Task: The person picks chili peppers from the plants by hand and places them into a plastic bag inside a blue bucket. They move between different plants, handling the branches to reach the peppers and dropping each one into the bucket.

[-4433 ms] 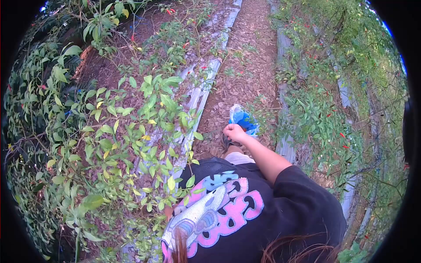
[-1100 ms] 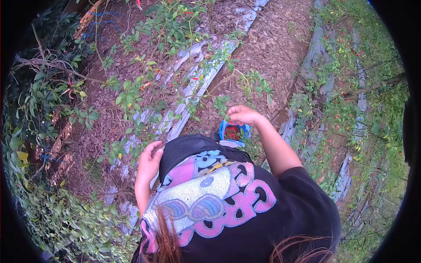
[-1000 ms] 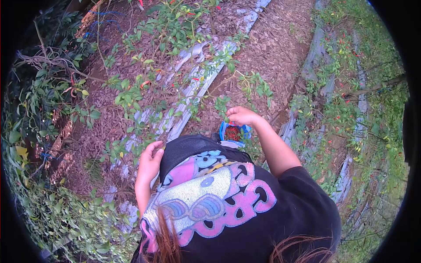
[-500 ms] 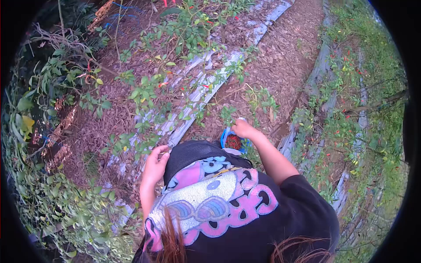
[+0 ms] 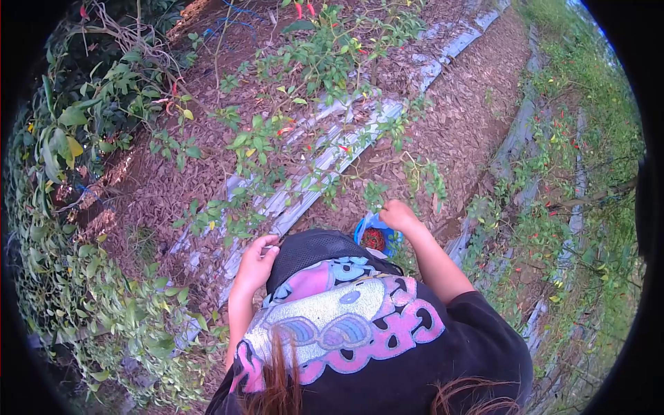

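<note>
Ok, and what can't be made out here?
All in the head view:
Right hand: fingers curl under it, so any grip is hidden.
Red pieces in the blue container: too small to count.
Feet: hidden beneath the black mesh and printed shirt.
Right-side plants: blurred, and cut off by the view's dark edge.

On the far side of the right hand (image 5: 399, 215), a leafy branch (image 5: 434, 183) is obstructing; beyond it, the path (image 5: 484, 114) is leaving free passage.
</note>
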Tool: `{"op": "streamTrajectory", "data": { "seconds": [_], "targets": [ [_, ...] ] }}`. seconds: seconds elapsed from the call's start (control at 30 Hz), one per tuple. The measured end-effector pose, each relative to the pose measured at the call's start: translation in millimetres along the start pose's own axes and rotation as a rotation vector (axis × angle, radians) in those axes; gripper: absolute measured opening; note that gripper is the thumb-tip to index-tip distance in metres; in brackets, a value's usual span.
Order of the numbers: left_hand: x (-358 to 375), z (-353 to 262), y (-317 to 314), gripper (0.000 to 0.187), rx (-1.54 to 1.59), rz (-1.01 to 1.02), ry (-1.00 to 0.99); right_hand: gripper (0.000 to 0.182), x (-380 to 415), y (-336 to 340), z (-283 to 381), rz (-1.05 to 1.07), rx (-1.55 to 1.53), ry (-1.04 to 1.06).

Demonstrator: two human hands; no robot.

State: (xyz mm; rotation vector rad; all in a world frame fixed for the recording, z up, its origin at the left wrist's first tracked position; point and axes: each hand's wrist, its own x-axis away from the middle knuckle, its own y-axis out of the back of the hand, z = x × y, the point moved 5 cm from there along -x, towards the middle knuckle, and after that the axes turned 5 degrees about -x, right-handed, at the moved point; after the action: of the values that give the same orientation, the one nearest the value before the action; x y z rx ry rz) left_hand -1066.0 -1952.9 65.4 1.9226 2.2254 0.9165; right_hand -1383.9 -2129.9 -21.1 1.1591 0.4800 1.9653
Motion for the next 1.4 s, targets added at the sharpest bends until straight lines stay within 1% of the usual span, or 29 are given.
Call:
{"op": "streamTrajectory", "data": {
  "seconds": [0.1,0.17,0.2,0.3,0.37,0.4,0.47,0.6,0.63,0.67,0.77,0.8,0.87,0.9,1.0,1.03,1.1,1.13,1.23,1.27,1.33,1.4],
  "targets": [
    [-2.9,-1.9,-2.9,0.03,0.001,0.012,0.01,0.033,-6.9,-3.2,-9.3,-0.015,0.021,0.016],
    [-0.7,3.0,6.0,0.03,-0.01,0.017,0.016,0.033,-0.8,-9.7,-2.1,-0.117,0.015,0.006],
    [-2.8,-7.1,0.8,0.03,-0.021,0.015,0.022,0.033,0.5,-1.4,-6.5,-0.165,0.006,0.005],
    [-4.6,-14.3,0.9,0.029,-0.042,0.011,0.021,0.023,-7.7,-4.1,-22.2,-0.248,-0.115,0.038],
    [-5.3,-18.7,0.2,0.029,-0.046,0.005,0.026,0.022,-9.6,-0.6,-26.2,-0.264,-0.125,0.05],
    [-0.5,-5.0,15.2,0.029,-0.027,-0.005,0.008,0.021,-6.1,-14.5,-12.9,-0.278,-0.123,0.052],
    [-5.1,-23.5,7.3,0.028,-0.008,-0.032,-0.017,0.02,-10.7,1.3,-22.1,-0.257,-0.124,0.038],
    [-14.6,-52.5,7.7,0.024,0.104,-0.073,-0.123,0.022,-11.2,19.2,-17.9,-0.185,-0.094,0.014],
    [-10.5,-37.9,27.2,0.023,0.129,-0.083,-0.152,0.022,-5.5,4.2,1.9,-0.211,-0.056,0.014],
    [-10.7,-40.2,34.6,0.022,0.14,-0.09,-0.175,0.021,-1.7,0.5,9.6,-0.231,-0.029,0.015],
    [-16.0,-85.2,40.7,0.021,0.207,-0.161,-0.237,0.021,1.9,15.9,8.5,-0.229,0.004,0.028],
    [-19.4,-92.8,44.8,0.021,0.183,-0.196,-0.283,0.021,2.4,16.8,9.6,-0.219,0.009,0.035],
    [-27.8,-108.7,54.0,0.023,0.133,-0.271,-0.374,0.022,10.0,19.8,9.9,-0.318,0.054,0.162],
    [-26.4,-139.0,66.3,0.027,-0.242,-0.474,-0.582,0.022,7.8,26.4,17.0,-0.367,0.085,0.242],
    [-41.1,-161.5,72.2,0.034,-0.369,-0.647,-0.717,0.02,15.1,53.3,47.4,-0.259,-0.251,0.588],
    [-49.3,-166.3,73.1,0.037,-0.389,-0.668,-0.706,0.016,23.2,62.4,68.5,-0.064,-0.512,0.387],
    [-65.8,-175.8,72.5,0.042,-0.43,-0.704,-0.692,0.012,35.5,76.9,115.1,0.161,-0.892,0.364],
    [-73.8,-178.4,70.3,0.045,-0.47,-0.675,-0.669,0.01,35.7,78.7,135.6,0.275,-1.08,0.345],
    [-94.9,-182.1,63.7,0.052,-0.591,-0.56,-0.63,0.017,21.2,74.6,189.7,0.447,-1.235,0.347],
    [-102.4,-178.5,63.2,0.051,-0.529,-0.542,-0.614,0.021,11.7,70.0,204.2,0.499,-1.272,0.339],
    [-118.0,-169.7,61.1,0.049,-0.407,-0.504,-0.579,0.03,-10.0,58.6,225.2,0.602,-1.282,0.237],
    [-127.3,-165.1,57.2,0.048,-0.407,-0.519,-0.563,0.037,-20.7,51.7,238.0,0.695,-1.264,0.157]
  ]
}}
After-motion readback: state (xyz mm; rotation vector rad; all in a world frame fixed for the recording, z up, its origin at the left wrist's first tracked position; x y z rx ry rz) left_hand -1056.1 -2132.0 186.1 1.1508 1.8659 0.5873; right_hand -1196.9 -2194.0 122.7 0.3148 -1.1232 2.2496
